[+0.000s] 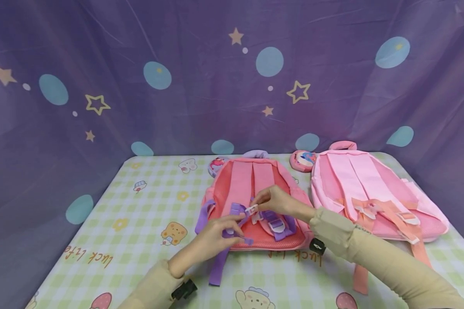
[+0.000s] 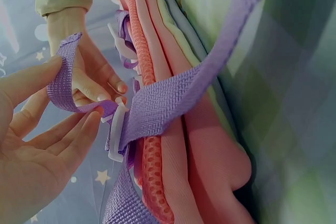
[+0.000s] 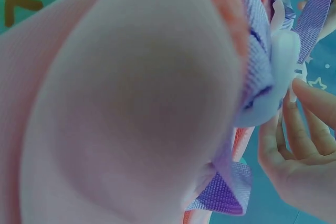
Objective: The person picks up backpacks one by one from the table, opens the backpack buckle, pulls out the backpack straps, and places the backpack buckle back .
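Note:
A pink backpack (image 1: 239,171) lies with its shoulder straps facing up. Over its lower part, my left hand (image 1: 214,236) holds a purple webbing strap (image 2: 63,82) at its fingers, the loose end curving up past them. The strap runs through a white plastic adjuster (image 2: 116,132) at the pack's side. My right hand (image 1: 276,201) pinches a small white buckle (image 1: 251,210) just beyond the left fingertips. Beside it lie another white buckle (image 1: 277,225) and looped purple webbing. In the right wrist view, a blurred pale shape covers much of the pack, and the right fingertips (image 3: 299,85) touch white plastic.
A second, lighter pink backpack (image 1: 355,171) with orange straps lies close on the right. Two small round pouches, one purple-edged (image 1: 218,166) and one pink (image 1: 303,161), sit behind. A green checked cloth (image 1: 147,206) covers the table; a purple curtain (image 1: 201,107) hangs behind.

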`<action>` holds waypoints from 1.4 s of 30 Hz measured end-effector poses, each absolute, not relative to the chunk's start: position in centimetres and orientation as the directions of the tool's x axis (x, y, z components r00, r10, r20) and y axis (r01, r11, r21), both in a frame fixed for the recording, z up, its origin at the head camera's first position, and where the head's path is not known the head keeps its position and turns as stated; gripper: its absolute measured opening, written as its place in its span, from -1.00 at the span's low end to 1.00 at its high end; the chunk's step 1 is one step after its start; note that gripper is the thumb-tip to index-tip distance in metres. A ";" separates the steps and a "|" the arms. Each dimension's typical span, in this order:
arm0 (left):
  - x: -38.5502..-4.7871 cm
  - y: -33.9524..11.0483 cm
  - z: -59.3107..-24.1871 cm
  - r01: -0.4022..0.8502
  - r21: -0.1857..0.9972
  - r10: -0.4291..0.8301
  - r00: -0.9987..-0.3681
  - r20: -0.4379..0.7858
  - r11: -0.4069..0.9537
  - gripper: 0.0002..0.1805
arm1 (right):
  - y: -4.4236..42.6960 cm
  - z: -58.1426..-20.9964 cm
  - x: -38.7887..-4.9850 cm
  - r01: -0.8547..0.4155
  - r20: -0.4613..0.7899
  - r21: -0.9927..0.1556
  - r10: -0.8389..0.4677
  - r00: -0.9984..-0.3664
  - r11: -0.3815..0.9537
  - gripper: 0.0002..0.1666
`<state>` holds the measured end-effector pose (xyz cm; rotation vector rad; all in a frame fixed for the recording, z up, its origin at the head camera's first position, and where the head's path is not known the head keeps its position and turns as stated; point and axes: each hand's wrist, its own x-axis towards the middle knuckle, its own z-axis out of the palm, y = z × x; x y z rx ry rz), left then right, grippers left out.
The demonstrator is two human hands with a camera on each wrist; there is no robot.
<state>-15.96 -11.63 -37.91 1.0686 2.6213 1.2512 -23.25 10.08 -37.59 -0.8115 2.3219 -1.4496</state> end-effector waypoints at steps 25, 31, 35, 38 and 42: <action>-16.3 -11.2 -38.1 0.629 0.669 0.672 -0.695 0.256 0.395 -0.84 | 10.6 -38.3 -23.4 -0.389 0.098 -0.853 -0.626 -0.774 0.348 -0.94; -17.6 -11.0 -37.7 0.655 0.653 0.665 -0.684 0.298 0.381 -0.87 | 10.7 -38.2 -23.4 -0.418 0.124 -0.843 -0.635 -0.762 0.337 -0.94; -18.6 -10.8 -37.6 0.637 0.646 0.634 -0.716 0.292 0.422 -0.89 | 10.7 -38.3 -23.4 -0.432 0.135 -0.835 -0.636 -0.760 0.340 -0.94; -19.3 -10.8 -37.6 0.608 0.638 0.600 -0.752 0.272 0.473 -0.88 | 10.7 -38.3 -23.5 -0.434 0.135 -0.833 -0.635 -0.761 0.343 -0.94; -20.0 -10.6 -37.4 0.589 0.618 0.572 -0.778 0.260 0.521 -0.86 | 10.7 -38.5 -23.5 -0.431 0.132 -0.833 -0.631 -0.764 0.348 -0.94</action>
